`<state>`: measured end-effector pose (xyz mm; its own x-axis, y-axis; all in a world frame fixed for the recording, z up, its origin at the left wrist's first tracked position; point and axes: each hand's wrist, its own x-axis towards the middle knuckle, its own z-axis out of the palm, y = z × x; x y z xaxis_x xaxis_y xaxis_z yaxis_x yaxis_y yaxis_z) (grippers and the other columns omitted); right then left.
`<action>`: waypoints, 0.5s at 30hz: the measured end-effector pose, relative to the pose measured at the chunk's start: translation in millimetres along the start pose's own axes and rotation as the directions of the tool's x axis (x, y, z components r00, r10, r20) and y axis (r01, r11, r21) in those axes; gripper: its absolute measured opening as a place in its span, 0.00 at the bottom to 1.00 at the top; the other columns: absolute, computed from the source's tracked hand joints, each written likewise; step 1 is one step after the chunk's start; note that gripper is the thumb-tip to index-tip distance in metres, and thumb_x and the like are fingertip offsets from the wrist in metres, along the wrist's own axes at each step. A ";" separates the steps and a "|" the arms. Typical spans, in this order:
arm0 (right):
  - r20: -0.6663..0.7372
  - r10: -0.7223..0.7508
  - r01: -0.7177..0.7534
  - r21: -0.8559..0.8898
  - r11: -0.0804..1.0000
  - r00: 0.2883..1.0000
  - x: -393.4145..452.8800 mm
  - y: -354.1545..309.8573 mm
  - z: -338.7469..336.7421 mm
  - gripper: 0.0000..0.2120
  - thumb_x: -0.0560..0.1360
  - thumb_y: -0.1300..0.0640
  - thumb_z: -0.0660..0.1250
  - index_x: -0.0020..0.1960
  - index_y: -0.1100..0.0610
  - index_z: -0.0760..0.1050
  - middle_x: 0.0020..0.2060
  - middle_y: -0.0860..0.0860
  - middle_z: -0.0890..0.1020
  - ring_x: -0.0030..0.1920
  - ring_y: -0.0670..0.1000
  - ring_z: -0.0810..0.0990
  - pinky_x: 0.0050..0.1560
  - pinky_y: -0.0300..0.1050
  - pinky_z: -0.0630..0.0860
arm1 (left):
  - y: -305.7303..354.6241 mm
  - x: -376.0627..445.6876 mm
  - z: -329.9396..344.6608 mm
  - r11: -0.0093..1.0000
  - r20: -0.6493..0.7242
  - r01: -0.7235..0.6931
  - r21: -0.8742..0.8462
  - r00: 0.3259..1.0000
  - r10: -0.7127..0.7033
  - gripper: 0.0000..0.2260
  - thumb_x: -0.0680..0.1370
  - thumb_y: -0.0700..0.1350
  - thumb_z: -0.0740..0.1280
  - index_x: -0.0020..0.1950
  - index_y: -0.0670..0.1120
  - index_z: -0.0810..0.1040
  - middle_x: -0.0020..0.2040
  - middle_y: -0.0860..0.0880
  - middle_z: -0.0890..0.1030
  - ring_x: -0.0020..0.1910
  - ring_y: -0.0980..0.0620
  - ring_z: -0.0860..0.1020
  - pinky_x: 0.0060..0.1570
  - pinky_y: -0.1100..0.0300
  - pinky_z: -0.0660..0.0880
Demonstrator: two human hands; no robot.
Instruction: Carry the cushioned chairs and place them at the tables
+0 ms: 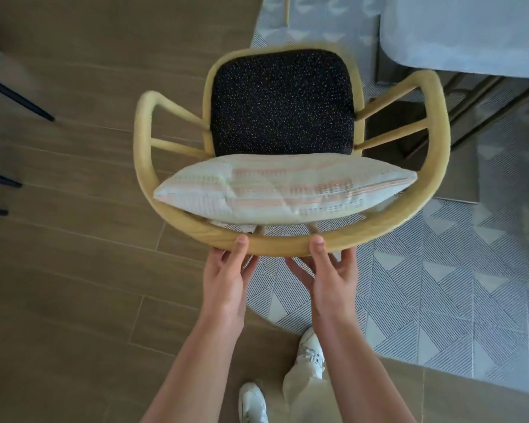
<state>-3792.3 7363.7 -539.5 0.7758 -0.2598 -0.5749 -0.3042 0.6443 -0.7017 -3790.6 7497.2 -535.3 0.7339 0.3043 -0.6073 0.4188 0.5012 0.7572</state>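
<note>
Wooden armchair (287, 248) hangs in front of us by its curved back rail, over the seam where brown plank floor (74, 270) meets the patterned tile (440, 285), with a covered table (471, 32) just beyond on the right. Our left hand (226, 279) and right hand (330, 276) both grip that rail, thumbs on top, fingers curled beneath, set close together near its middle. We judge a wider grip would steady it and stop it swinging. We should keep it level so the loose striped pillow (284, 187) leaning at the backrest stays put, and watch the legs near the table base. We count one armchair, one dark speckled seat cushion (281, 102), one pillow, one table, two hands.
</note>
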 end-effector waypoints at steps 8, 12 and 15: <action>-0.004 0.077 -0.077 -0.020 0.997 0.997 -1.6 -8.5 -5.1 0.30 0.70 0.53 0.73 0.70 0.56 0.70 0.60 0.52 0.83 0.58 0.55 0.84 0.47 0.49 0.83 | -1.2 -7.2 2.0 1.000 -0.055 0.016 0.024 0.998 -0.015 0.22 0.73 0.49 0.74 0.65 0.46 0.77 0.64 0.46 0.82 0.62 0.47 0.82 0.59 0.50 0.81; 0.002 0.104 -0.104 0.010 0.995 0.995 2.3 -7.4 -1.1 0.22 0.75 0.57 0.70 0.68 0.56 0.70 0.56 0.51 0.86 0.58 0.56 0.84 0.50 0.49 0.83 | 4.9 -1.8 0.8 0.999 -0.033 0.045 0.009 0.998 -0.045 0.21 0.74 0.48 0.73 0.66 0.45 0.77 0.64 0.43 0.82 0.62 0.44 0.82 0.58 0.48 0.81; 0.009 0.123 -0.123 0.040 0.992 0.992 1.9 -7.0 -1.3 0.17 0.79 0.61 0.67 0.67 0.55 0.71 0.54 0.51 0.86 0.58 0.55 0.84 0.52 0.51 0.83 | 7.8 -1.2 -0.8 0.995 0.004 0.100 -0.018 0.995 -0.100 0.16 0.79 0.43 0.70 0.66 0.44 0.76 0.61 0.41 0.83 0.59 0.41 0.83 0.56 0.46 0.82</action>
<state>-3789.4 7357.8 -536.3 0.7373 -0.1725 -0.6532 -0.3753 0.6994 -0.6083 -3788.7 7501.3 -528.9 0.6904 0.2495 -0.6791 0.4807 0.5434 0.6883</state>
